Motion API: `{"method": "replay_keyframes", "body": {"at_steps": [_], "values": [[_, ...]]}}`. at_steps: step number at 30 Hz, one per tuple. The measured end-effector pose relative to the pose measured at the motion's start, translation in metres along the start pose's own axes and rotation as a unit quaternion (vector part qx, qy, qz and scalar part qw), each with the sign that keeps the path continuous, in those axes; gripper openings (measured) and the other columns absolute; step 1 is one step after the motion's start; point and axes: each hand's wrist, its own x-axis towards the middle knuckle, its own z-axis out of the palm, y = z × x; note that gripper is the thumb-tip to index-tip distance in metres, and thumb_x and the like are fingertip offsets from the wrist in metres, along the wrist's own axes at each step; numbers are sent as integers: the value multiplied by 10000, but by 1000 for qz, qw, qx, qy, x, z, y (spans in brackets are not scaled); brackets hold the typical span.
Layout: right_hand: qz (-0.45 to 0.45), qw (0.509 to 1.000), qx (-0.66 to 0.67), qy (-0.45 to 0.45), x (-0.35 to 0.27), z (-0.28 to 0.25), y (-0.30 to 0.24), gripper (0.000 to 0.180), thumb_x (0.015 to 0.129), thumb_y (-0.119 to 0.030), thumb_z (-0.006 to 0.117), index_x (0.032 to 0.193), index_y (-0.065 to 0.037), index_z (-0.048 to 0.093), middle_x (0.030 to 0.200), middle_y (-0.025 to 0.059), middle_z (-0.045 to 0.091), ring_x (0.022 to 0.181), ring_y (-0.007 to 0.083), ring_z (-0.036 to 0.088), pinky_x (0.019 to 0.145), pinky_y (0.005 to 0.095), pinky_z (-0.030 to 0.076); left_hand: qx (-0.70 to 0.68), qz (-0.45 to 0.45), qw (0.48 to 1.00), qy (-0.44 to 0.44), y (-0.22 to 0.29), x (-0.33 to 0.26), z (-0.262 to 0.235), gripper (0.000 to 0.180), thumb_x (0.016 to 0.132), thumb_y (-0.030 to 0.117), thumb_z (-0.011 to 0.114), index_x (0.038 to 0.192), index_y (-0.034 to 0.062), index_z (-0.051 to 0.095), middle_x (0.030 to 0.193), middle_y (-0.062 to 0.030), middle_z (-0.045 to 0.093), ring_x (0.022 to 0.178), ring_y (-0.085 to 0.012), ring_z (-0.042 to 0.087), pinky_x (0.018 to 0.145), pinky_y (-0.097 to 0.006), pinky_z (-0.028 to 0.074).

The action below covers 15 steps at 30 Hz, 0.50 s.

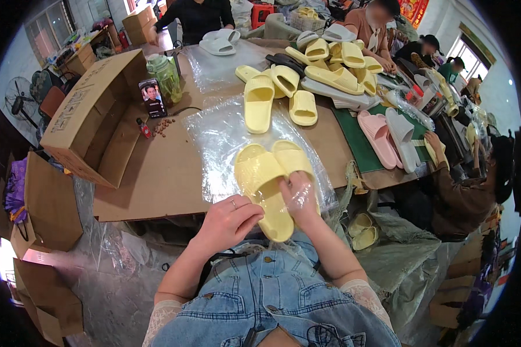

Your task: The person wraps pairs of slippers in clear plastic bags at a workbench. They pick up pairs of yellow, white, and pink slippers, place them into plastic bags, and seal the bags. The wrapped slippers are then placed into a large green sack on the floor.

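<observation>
A pair of pale yellow slide sandals lies side by side before me at the table's near edge, toes pointing away. My right hand shows through shiny clear film and is closed on the right-hand sandal, fingers at its strap opening. My left hand, wearing a ring, is pinched beside the left sandal's heel; what it grips looks like the edge of the clear bag, but is hard to make out. Flat clear plastic bags lie under the pair. Just beyond rests another yellow slide.
A heap of yellow slides covers the far right. Pink and grey slides sit on a green mat. An open carton, phone and green jug stand left. Co-workers sit around the table.
</observation>
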Motion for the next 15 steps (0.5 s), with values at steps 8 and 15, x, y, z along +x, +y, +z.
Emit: {"method": "replay_keyframes", "body": {"at_steps": [8,15], "values": [[-11,994,-12,110,-34,-56,-17,135,917,-68,646,1001,37,661,902,213,604,782,358,605,679,430,479,-129,130,980,-78,29,9,-1,167,846,117,753,997,77,693,893,-72,664,847,-279,670,714,-378,552],[-20,984,-141,108,0,-34,-15,186,965,-143,593,971,43,593,947,266,591,925,453,583,793,499,478,-94,136,984,-68,24,12,9,132,869,146,738,979,88,691,867,-54,619,815,-260,647,689,-380,534]]}}
